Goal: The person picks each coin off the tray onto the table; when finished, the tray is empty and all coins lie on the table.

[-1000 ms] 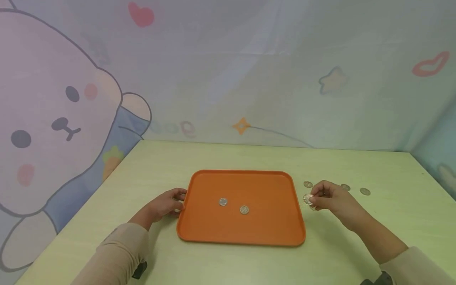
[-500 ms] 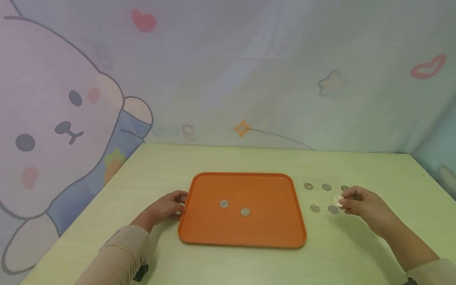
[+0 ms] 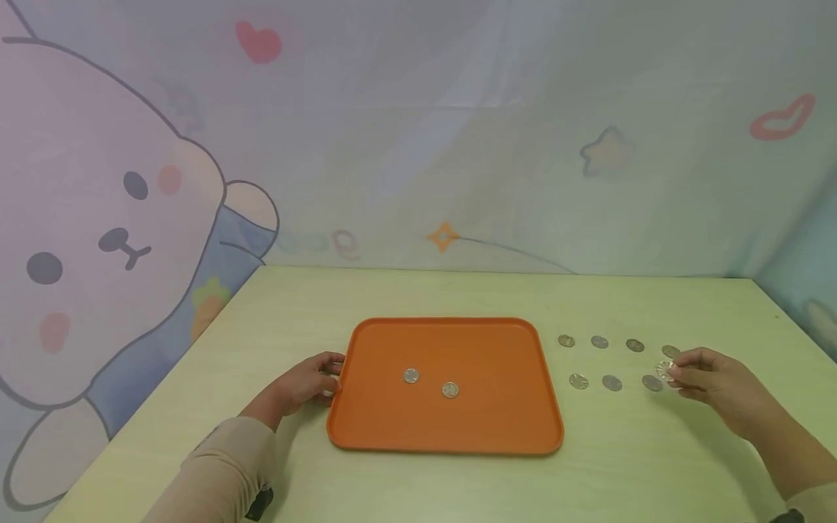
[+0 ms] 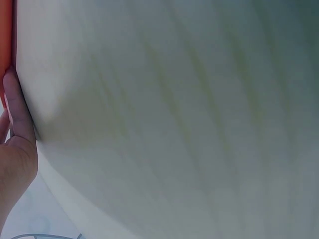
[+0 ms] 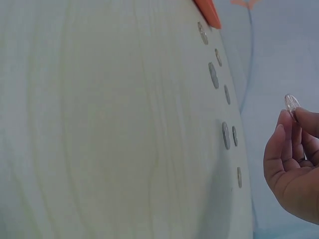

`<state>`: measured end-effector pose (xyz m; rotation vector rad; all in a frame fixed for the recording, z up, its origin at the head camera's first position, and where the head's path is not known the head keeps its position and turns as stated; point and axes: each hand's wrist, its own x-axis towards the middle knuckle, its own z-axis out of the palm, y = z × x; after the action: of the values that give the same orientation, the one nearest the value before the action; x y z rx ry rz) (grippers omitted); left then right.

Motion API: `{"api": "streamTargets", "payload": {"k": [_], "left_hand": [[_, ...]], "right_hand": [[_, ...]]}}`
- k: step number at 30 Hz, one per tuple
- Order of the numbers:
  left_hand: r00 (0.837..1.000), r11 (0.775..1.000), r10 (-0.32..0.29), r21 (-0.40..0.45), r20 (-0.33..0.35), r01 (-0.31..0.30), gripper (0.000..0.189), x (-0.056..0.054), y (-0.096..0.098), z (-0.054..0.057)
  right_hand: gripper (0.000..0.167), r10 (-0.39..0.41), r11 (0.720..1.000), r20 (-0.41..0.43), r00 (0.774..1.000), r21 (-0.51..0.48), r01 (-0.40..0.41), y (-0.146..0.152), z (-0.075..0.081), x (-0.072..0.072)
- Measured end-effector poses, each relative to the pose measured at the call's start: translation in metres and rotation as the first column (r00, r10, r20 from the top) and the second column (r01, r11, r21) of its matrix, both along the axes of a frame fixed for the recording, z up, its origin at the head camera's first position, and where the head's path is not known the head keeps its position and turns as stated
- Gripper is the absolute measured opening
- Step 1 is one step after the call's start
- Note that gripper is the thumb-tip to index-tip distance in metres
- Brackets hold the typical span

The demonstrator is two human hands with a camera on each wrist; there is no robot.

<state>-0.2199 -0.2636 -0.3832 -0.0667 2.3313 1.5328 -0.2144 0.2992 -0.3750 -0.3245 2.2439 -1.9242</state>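
Observation:
My right hand pinches a shiny coin between thumb and fingertips, above the right end of the laid-out coins. Two rows of round metal coins lie flat on the table, right of an orange tray. On the tray are two more, a silvery coin and a paler coin. My left hand rests at the tray's left rim, its fingertips and thumb against the edge. In the right wrist view, the held coin stands on edge, clear of the tabletop.
The pale wooden table reaches back to a hanging cloth printed with a cartoon bear, hearts and stars. Its right edge runs beyond the right hand. In the right wrist view, the tray's corner shows at the top.
My right hand has moved right along the coin rows with a coin pinched in it, uncovering several coins that it hid before. The left hand and the tray stay in place.

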Motion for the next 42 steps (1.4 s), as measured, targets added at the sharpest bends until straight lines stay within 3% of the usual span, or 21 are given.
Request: {"api": "streamTargets", "payload": {"k": [3,8,15,20,25,33,42], "left_hand": [[1.000,1.000,0.012,-0.003,0.000,-0.012,0.052,-0.001,0.000,-0.001],[1.000,1.000,0.008,-0.005,-0.008,-0.008,0.051,-0.002,0.000,-0.002],[1.000,1.000,0.001,-0.010,0.000,-0.001,0.052,-0.003,0.000,-0.001],[1.000,1.000,0.009,-0.016,0.008,-0.009,0.052,-0.004,0.001,0.000],[1.000,1.000,0.011,-0.015,0.016,-0.011,0.052,-0.005,0.003,0.001],[1.000,1.000,0.007,-0.021,0.013,-0.006,0.053,-0.005,0.003,0.003],[1.000,1.000,-0.005,-0.017,0.021,0.006,0.054,-0.004,0.002,0.003]], "right_hand": [[0.006,-0.026,1.000,0.014,1.000,0.012,0.026,0.008,-0.004,-0.001],[0.009,-0.084,0.983,0.003,0.996,0.167,0.082,0.020,-0.009,-0.002],[0.030,-0.140,0.911,0.016,0.990,0.395,0.123,0.034,-0.016,0.000],[0.036,-0.147,0.888,0.030,0.989,0.445,0.118,0.040,-0.018,-0.001],[0.042,-0.156,0.839,0.020,0.988,0.530,0.122,0.040,-0.019,-0.003],[0.036,-0.142,0.770,-0.014,0.990,0.627,0.119,0.032,-0.017,-0.013],[0.030,-0.152,0.746,-0.007,0.988,0.656,0.119,0.027,-0.013,-0.017]]}}
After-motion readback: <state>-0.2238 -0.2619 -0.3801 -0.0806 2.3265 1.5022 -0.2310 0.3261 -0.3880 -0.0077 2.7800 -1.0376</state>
